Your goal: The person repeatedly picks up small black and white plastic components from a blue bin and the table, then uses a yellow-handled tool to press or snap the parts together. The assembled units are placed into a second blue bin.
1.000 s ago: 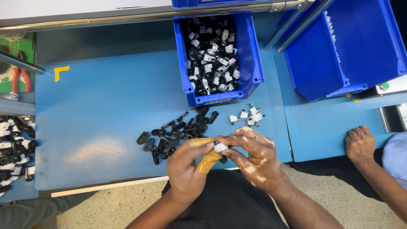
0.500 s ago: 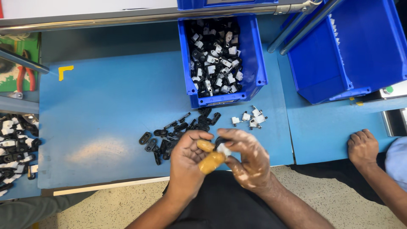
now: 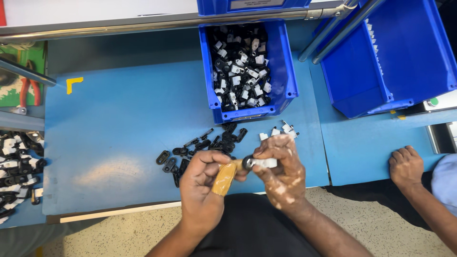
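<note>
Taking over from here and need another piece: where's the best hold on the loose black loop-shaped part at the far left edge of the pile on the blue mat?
Probably pinch the black loop part across its two long sides, coming straight down from above. It lies flat on the blue mat, apart from the pile of black parts, with bare mat to its left, so fingers have room there. Its finer shape is too small to tell.
</note>
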